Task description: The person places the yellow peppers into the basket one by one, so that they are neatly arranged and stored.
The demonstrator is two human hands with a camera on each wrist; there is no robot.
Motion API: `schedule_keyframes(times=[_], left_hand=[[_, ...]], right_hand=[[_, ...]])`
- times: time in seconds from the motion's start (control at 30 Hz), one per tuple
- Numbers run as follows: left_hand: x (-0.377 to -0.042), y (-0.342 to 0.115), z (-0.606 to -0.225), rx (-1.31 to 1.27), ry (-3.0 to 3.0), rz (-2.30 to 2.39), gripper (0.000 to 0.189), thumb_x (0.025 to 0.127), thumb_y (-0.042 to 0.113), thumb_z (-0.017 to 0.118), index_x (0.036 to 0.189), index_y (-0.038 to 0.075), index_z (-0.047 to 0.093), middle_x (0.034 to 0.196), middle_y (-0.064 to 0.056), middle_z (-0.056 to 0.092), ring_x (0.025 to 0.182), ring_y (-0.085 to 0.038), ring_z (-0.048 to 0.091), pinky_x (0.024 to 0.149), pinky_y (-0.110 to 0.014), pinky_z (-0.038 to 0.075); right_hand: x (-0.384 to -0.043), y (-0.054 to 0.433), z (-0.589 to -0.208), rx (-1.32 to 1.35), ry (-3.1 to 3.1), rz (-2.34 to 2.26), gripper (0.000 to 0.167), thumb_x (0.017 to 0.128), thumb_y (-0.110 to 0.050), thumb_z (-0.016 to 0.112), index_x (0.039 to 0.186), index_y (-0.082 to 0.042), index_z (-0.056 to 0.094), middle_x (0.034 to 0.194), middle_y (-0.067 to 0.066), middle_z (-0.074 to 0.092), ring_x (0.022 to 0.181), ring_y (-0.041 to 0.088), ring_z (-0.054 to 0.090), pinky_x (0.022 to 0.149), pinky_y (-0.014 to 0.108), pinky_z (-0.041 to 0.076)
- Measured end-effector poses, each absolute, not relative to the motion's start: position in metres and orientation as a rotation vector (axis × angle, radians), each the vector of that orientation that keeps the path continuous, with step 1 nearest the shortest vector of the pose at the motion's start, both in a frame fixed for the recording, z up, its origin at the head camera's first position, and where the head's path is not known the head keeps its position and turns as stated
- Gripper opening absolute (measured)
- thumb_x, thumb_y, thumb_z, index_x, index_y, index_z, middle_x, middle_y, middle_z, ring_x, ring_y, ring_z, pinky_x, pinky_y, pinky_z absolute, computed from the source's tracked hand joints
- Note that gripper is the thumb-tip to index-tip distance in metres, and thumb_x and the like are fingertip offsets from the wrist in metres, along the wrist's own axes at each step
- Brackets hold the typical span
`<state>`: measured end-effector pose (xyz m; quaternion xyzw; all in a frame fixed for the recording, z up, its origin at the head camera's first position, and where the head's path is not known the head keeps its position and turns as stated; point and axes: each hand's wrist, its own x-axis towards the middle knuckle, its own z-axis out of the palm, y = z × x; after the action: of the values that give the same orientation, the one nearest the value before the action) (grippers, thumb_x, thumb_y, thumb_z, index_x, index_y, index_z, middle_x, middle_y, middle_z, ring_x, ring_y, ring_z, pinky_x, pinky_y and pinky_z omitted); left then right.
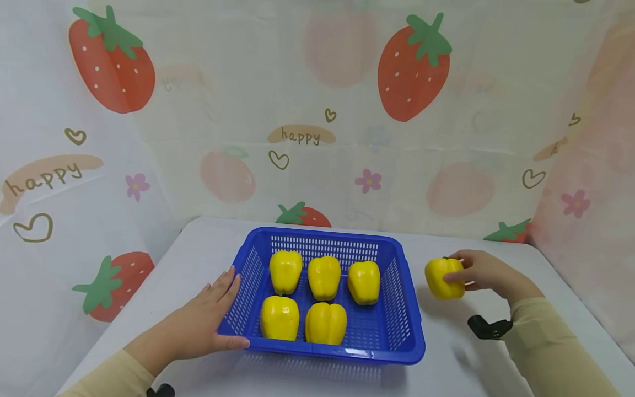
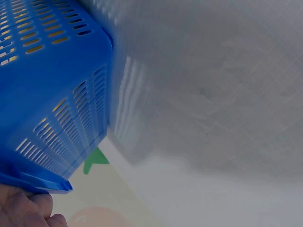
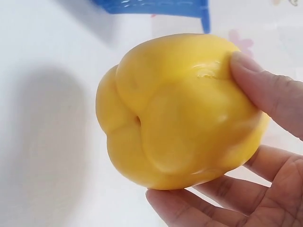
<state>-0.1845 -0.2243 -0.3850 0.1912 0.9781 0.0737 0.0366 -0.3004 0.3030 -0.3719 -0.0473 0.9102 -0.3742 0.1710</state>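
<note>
My right hand holds a yellow bell pepper above the table, to the right of the blue basket. In the right wrist view the thumb presses one side of the bell pepper and the fingers support it from below; its lobed bottom faces the camera. My left hand rests on the basket's left rim with straight fingers, its thumb at the front corner. Inside the basket stand several yellow bell peppers, such as the back middle pepper and the front left pepper.
The white table carries the basket near its middle. Behind it and at both sides hangs a patterned cloth with strawberries, hearts and flowers. A black device sits at the right wrist.
</note>
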Motion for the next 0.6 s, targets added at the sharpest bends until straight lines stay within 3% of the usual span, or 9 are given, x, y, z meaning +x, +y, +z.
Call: schedule_keyframes(times=[0.6], left_hand=[[-0.184,-0.224,-0.385,0.582,2.995,0.244,0.117,0.065,0.081,0.046,0.146,0.004,0.012,0.153,-0.014,0.003,0.139,-0.031,0.008,0.108,-0.052,0.016]], right_hand=[[-0.289,0.286,-0.335,-0.324,2.611,-1.118,0.067,0.078,-0.039,0.07,0.126,0.0,0.045,0.11,0.016,0.056,0.091,0.023,0.059,0.082,0.042,0.052]])
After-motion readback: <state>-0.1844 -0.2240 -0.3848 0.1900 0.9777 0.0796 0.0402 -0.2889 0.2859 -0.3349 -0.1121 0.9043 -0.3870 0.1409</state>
